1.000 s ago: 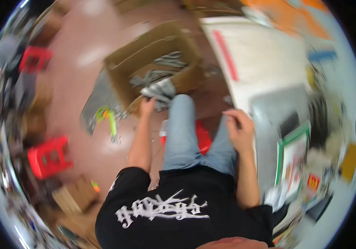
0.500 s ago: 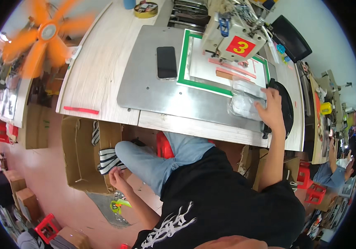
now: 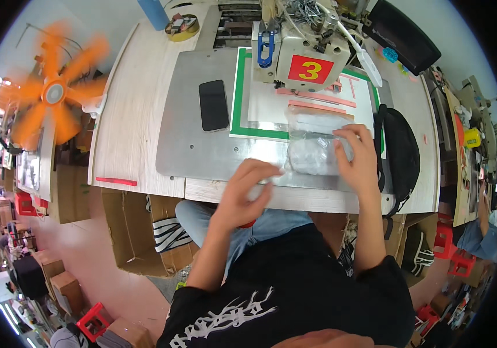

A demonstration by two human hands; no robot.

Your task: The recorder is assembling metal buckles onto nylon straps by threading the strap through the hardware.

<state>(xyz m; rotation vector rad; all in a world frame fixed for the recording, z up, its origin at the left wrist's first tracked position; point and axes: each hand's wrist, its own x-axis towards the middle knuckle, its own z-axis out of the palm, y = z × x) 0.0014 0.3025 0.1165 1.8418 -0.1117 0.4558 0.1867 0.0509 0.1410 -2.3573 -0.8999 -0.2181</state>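
A clear plastic bag (image 3: pixel 312 152) with pale cloth pieces inside lies on the grey metal plate (image 3: pixel 190 145) of a sewing table, just in front of the cream sewing machine (image 3: pixel 300 49). My right hand (image 3: pixel 359 158) rests on the bag's right end and grips it. My left hand (image 3: pixel 247 191) hovers near the table's front edge, fingers curled and reaching toward the bag's left end, with nothing clearly in it. Whether its fingertips touch the bag I cannot tell.
A black phone (image 3: pixel 213 105) lies on the plate left of a green-taped rectangle (image 3: pixel 238 93). A black pouch (image 3: pixel 402 151) sits at the right. An orange fan (image 3: pixel 51 93) spins at the left. Cardboard boxes (image 3: pixel 138 232) stand on the floor under the table, and red stools (image 3: pixel 454 255) lower right.
The view swung up from the floor boxes to the table. My left hand rose from the box beside my knee to the table edge. My right hand stayed on the bag.
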